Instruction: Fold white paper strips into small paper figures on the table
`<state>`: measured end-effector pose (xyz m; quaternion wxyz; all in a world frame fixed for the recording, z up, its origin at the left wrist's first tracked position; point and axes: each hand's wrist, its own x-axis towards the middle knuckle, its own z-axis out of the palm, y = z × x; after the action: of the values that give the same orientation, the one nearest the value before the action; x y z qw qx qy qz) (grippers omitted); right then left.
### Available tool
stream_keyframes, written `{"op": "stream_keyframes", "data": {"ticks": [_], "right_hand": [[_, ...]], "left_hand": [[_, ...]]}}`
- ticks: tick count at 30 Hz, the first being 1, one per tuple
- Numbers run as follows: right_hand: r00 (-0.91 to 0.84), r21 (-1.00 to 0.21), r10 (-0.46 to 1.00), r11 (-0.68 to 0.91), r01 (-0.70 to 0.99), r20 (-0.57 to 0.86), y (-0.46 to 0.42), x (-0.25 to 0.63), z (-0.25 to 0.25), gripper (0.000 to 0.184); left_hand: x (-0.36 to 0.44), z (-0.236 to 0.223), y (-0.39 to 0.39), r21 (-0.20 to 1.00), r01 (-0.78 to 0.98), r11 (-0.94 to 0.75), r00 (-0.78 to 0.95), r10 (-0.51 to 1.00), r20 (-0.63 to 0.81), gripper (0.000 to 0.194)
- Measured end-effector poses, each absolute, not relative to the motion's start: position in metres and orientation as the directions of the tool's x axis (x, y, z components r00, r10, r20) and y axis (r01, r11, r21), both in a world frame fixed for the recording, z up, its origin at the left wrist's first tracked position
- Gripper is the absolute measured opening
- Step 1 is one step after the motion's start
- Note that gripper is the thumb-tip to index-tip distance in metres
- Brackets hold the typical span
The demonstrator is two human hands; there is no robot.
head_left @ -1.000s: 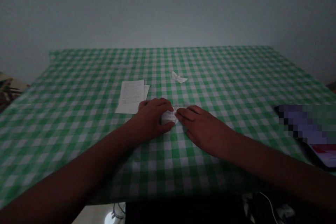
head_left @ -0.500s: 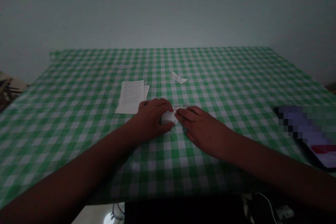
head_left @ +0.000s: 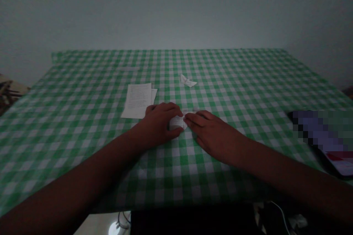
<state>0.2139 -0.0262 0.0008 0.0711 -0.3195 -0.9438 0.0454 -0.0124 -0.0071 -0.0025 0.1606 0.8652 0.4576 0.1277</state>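
A small folded piece of printed paper [head_left: 176, 121] lies on the tablecloth between my hands. My left hand [head_left: 161, 123] holds its left part down, with the thumb on the near edge and the curved fingers along the far edge. From the other side, my right hand [head_left: 212, 132] presses its fingertips on the paper's right end and covers much of it. Beyond my hands rests a folded paper shape [head_left: 188, 81] with a raised point. Flat printed sheets [head_left: 138, 97] lie one over another beside my left hand, which hides their near right corner.
A green and white checked tablecloth [head_left: 242, 80] covers the table, which meets a plain wall [head_left: 176, 11]. At the right edge lies a phone [head_left: 320, 136], partly blurred out. Cables [head_left: 281, 211] show below the table's near edge.
The white paper edge that showed above my right fingertips is now mostly out of sight by them. Both hands have stayed almost in place.
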Motion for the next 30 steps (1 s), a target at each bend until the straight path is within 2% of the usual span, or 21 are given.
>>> {"op": "stream_keyframes", "data": {"ticks": [7,14,30], "right_hand": [[-0.815,-0.102,0.57,0.822,0.561,0.108,-0.0242,0.2156,0.0035,0.045],[-0.809,-0.141,0.582,0.81,0.569,0.084,-0.0224,0.2171,0.0059,0.048],[-0.796,-0.121,0.602,0.796,0.593,0.059,-0.0188,0.223,0.0102,0.05]], "left_hand": [[-0.0123,-0.0013,-0.0069,0.394,0.745,-0.538,0.561,0.825,0.067,0.035],[-0.0128,-0.0024,-0.0067,0.394,0.752,-0.529,0.552,0.831,0.063,0.035],[-0.013,-0.0019,-0.0079,0.369,0.762,-0.532,0.554,0.831,0.055,0.035]]}}
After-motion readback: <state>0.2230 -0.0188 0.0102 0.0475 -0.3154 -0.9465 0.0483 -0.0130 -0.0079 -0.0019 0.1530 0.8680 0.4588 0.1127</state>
